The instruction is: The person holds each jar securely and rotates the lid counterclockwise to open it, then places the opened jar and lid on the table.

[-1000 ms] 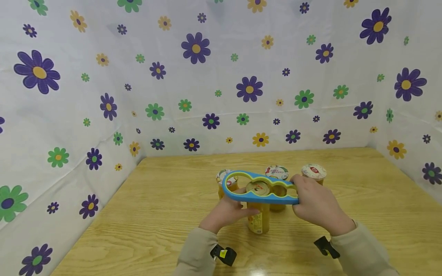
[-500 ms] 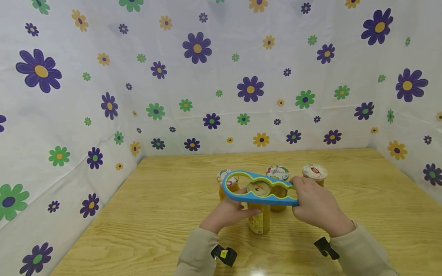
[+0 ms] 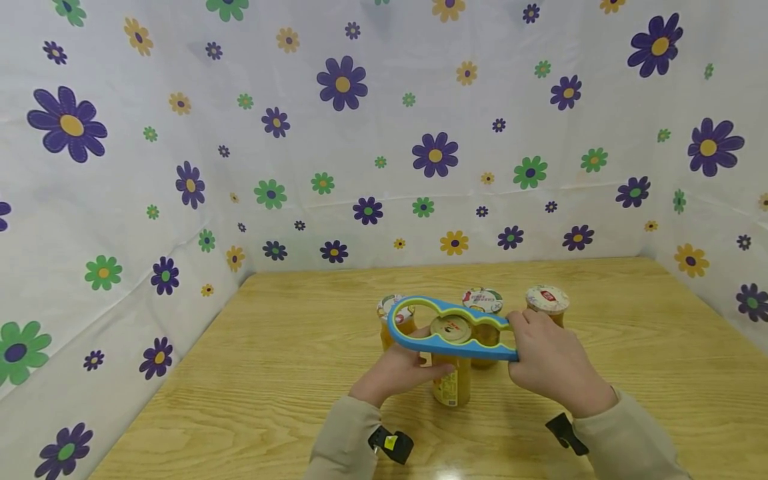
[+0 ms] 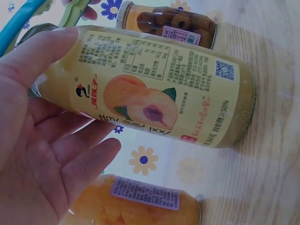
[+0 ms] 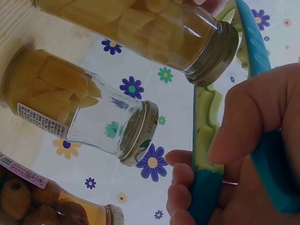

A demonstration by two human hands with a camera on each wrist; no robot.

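Currently, I list: peach jar (image 3: 451, 385), upright on the table (image 3: 270, 347), its lid (image 5: 215, 54) partly hidden by the blue-yellow opener (image 3: 468, 349); whether they touch, I cannot tell. Left hand (image 3: 393, 370): thumb and fingers gripping that jar. Right hand (image 3: 551, 360): fingers curled round the opener's handles, hiding their ends. Writing: "OPEN" on the lid, "≥50%" on the label (image 4: 187, 84); fine print blurred. Surroundings: three jars (image 3: 482, 300) near behind; table room either side; far edge meeting flowered cloth (image 3: 384, 120).
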